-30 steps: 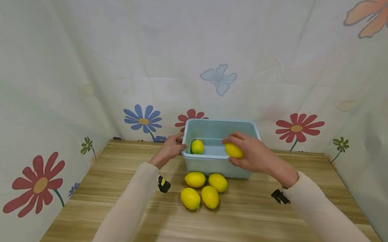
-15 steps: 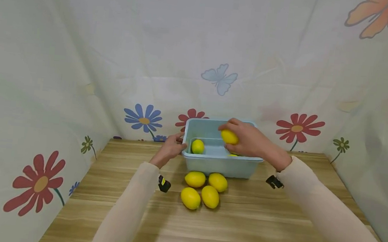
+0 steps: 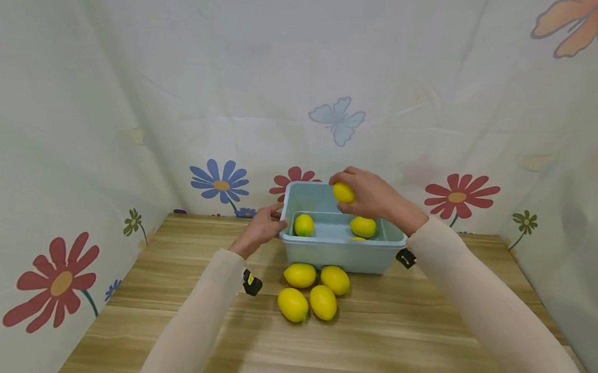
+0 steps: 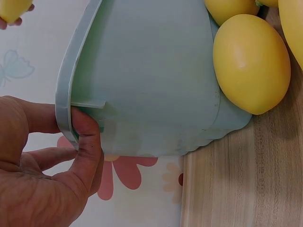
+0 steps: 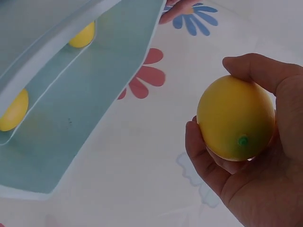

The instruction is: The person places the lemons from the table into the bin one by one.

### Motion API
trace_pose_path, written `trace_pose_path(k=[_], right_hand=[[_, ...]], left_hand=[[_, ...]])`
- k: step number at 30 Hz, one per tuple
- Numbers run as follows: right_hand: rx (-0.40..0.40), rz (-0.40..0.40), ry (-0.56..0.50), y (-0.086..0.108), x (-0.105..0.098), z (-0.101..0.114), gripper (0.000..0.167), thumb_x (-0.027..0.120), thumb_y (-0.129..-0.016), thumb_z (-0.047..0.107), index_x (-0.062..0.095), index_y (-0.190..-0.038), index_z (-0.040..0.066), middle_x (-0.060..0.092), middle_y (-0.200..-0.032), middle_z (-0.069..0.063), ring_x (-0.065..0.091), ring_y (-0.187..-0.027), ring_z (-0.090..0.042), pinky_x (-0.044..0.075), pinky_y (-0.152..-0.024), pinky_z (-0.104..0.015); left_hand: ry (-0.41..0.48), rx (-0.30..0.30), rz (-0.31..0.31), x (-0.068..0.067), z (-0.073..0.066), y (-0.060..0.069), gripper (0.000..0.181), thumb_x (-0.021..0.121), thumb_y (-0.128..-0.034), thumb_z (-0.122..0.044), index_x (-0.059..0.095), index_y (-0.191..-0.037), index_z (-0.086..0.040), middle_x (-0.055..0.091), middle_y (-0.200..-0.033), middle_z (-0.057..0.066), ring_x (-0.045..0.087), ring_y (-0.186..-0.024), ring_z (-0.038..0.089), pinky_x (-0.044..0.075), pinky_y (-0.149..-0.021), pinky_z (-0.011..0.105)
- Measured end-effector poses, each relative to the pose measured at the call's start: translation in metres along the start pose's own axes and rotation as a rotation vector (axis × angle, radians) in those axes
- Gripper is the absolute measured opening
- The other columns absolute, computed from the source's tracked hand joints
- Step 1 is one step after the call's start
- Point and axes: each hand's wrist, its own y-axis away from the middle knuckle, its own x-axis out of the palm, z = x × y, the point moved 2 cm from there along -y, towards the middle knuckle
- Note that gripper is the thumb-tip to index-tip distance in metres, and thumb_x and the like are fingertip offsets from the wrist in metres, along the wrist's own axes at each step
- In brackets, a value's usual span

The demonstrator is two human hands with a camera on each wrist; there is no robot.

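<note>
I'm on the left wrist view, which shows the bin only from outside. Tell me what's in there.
Observer: The head view shows lemons in the bin, one at its left end, more toward the right.
Operator: Describe the lemon in the right hand; mine's cut off.
Observer: The right wrist view shows a small green spot on it.
Operator: Count those on the table.
Observer: Four lemons in the head view, bunched in front of the bin.

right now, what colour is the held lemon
The held lemon is yellow with a green spot, clearest in right wrist view.
</note>
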Motion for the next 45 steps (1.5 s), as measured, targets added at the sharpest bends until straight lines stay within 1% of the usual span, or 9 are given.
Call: trace_pose_path(k=[6,9,15,20,25,31,37,40,45], right_hand=[[0.065,0.057,0.007,-0.02,0.005,-0.009,0.05,0.072,-0.087,0.022,0.056,-0.134,0.015,0.058,-0.127,-0.009,0.056,-0.105,-0.027,0.052,-0.097,-0.042],[0.089,0.093,0.003,-0.029,0.01,-0.014,0.05,0.071,-0.088,0.023,0.056,-0.134,0.016,0.058,-0.128,-0.009,0.055,-0.107,-0.027,0.051,-0.099,-0.042],[0.085,0.192,0.007,-0.042,0.017,-0.026,0.047,0.07,-0.089,0.023,0.057,-0.134,0.017,0.057,-0.133,-0.009,0.052,-0.113,-0.029,0.048,-0.104,-0.046],[0.101,0.239,0.025,-0.047,0.02,-0.035,0.047,0.069,-0.089,0.022,0.058,-0.134,0.016,0.055,-0.135,-0.011,0.05,-0.116,-0.031,0.045,-0.106,-0.048],[0.123,0.274,0.027,-0.052,0.028,-0.047,0.048,0.069,-0.088,0.022,0.057,-0.135,0.017,0.055,-0.137,-0.011,0.049,-0.12,-0.031,0.042,-0.109,-0.05],[0.173,0.319,0.013,-0.057,0.034,-0.057,0.051,0.069,-0.088,0.022,0.055,-0.137,0.018,0.053,-0.139,-0.011,0.047,-0.122,-0.031,0.041,-0.111,-0.052],[0.186,0.347,0.022,-0.063,0.04,-0.063,0.052,0.071,-0.086,0.022,0.056,-0.136,0.016,0.053,-0.138,-0.012,0.047,-0.121,-0.032,0.041,-0.11,-0.052],[0.191,0.36,0.022,-0.064,0.046,-0.066,0.052,0.071,-0.086,0.022,0.056,-0.136,0.017,0.052,-0.141,-0.012,0.046,-0.123,-0.033,0.039,-0.111,-0.053],[0.205,0.362,0.009,-0.063,0.053,-0.07,0.052,0.072,-0.087,0.021,0.056,-0.136,0.017,0.05,-0.145,-0.013,0.047,-0.127,-0.033,0.039,-0.112,-0.052]], left_hand=[[-0.008,0.01,-0.006,-0.001,0.0,-0.001,0.061,0.057,-0.0962,-0.012,0.034,-0.153,-0.013,0.054,-0.134,0.02,0.059,-0.11,0.032,0.057,-0.091,0.039],[-0.009,0.007,-0.005,-0.001,0.0,0.0,0.062,0.057,-0.096,-0.012,0.035,-0.153,-0.013,0.054,-0.133,0.019,0.059,-0.11,0.031,0.057,-0.091,0.039],[0.001,-0.002,-0.002,0.0,-0.001,0.0,0.062,0.058,-0.096,-0.012,0.034,-0.153,-0.015,0.053,-0.134,0.018,0.058,-0.113,0.034,0.058,-0.09,0.037],[0.001,-0.005,-0.004,0.0,-0.002,0.0,0.062,0.057,-0.0965,-0.013,0.034,-0.154,-0.016,0.054,-0.135,0.018,0.059,-0.11,0.032,0.057,-0.091,0.037],[0.002,-0.001,0.003,0.001,0.0,0.0,0.062,0.057,-0.0958,-0.011,0.034,-0.154,-0.015,0.054,-0.135,0.019,0.058,-0.115,0.037,0.057,-0.092,0.038],[-0.006,0.0,-0.001,0.0,0.0,-0.001,0.062,0.057,-0.0956,-0.011,0.035,-0.153,-0.015,0.054,-0.133,0.019,0.058,-0.113,0.034,0.058,-0.091,0.038],[-0.017,0.003,-0.008,-0.001,-0.002,-0.001,0.063,0.058,-0.0949,-0.011,0.034,-0.153,-0.015,0.053,-0.134,0.019,0.058,-0.114,0.034,0.058,-0.088,0.037],[-0.02,0.001,-0.009,-0.001,-0.001,-0.001,0.063,0.058,-0.095,-0.012,0.034,-0.154,-0.015,0.053,-0.134,0.018,0.058,-0.112,0.032,0.059,-0.087,0.036],[-0.015,-0.001,-0.003,0.0,0.001,-0.002,0.063,0.058,-0.095,-0.012,0.035,-0.153,-0.015,0.053,-0.134,0.017,0.058,-0.112,0.032,0.058,-0.09,0.038]])
